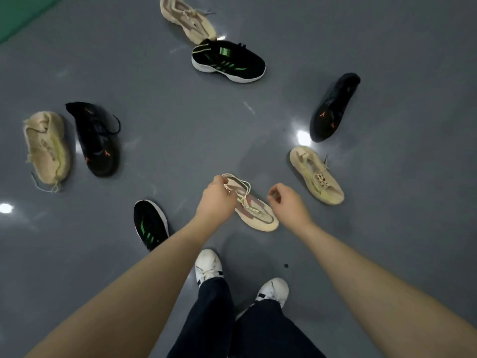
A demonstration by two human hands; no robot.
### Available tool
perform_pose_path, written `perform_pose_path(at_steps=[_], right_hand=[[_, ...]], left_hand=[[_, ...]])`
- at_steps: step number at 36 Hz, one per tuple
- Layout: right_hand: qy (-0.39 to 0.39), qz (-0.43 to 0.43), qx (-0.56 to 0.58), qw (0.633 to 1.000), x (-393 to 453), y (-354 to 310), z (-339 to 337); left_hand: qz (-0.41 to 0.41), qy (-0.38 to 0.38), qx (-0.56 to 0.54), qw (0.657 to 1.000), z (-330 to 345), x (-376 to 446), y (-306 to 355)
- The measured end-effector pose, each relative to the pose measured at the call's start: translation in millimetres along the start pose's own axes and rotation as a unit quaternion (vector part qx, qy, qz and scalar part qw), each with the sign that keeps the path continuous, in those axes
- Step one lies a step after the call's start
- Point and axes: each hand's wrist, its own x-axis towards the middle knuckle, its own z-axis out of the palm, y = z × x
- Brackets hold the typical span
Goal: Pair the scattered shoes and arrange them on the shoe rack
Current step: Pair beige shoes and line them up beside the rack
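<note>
left hand [216, 200] grips beige shoe [258, 210], hiding its heel.

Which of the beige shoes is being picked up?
The beige shoe nearest the person's feet: the left hand pinches its heel; the other three beige shoes lie untouched.
</note>
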Motion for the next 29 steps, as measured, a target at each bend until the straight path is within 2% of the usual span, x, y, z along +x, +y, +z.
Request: perform_pose_path(at_steps=[10, 13, 16, 18, 23, 29], right_hand=[[-0.06, -0.029, -0.171, 0.983, 94.0, 77.8, 107.0], [-0.059, -0.059, -0.214, 0.973, 112.8, 88.8, 132.5], [-0.061, -0.079, -0.242, 0.965, 125.9, 94.1, 150.3], [-0.054, -0.095, -0.269, 0.957, 129.1, 94.0, 155.6], [-0.028, -0.106, -0.293, 0.95, 125.9, 85.8, 149.5], [-0.001, -0.1, -0.255, 0.962, 100.1, 53.7, 123.6]], left_hand=[[-0.035, -0.011, -0.046, 0.998, 104.6, 100.8, -89.9], [-0.023, -0.001, -0.025, 0.999, 127.4, 121.7, -107.4], [-0.005, -0.007, 0.051, 0.999, 143.1, 135.8, -119.0], [0.012, -0.003, 0.087, 0.996, 149.0, 138.2, -123.4], [0.017, -0.013, 0.086, 0.996, 148.9, 132.2, -124.7], [0.06, 0.012, 0.091, 0.994, 112.3, 111.4, -99.8]])
